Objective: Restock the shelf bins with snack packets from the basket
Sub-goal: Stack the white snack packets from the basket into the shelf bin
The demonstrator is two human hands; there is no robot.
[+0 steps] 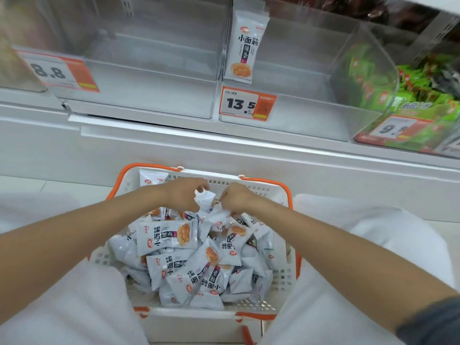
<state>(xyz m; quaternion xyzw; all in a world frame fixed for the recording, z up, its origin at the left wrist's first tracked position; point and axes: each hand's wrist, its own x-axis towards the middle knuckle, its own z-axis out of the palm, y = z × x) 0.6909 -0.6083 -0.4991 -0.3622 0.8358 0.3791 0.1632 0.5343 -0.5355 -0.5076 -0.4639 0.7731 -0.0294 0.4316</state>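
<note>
A white basket (286, 277) with orange handles sits between my knees, heaped with several white snack packets (169, 237). My left hand (184, 195) and my right hand (237, 197) are both at the far end of the heap, fingers curled round white packets (205, 199) there. Above, two clear shelf bins stand with bare floors: the left bin (149, 95) and the right bin (311, 113) tagged 13.5. One sample packet (245, 46) is fixed upright on the divider between them.
A bin of green packets (368, 75) stands at the right, with more green packs (423, 88) behind a 9.9 tag. An 8.8 price tag (57, 70) hangs at the left. The white shelf ledge (224, 150) runs just beyond the basket. My white-clad knees flank the basket.
</note>
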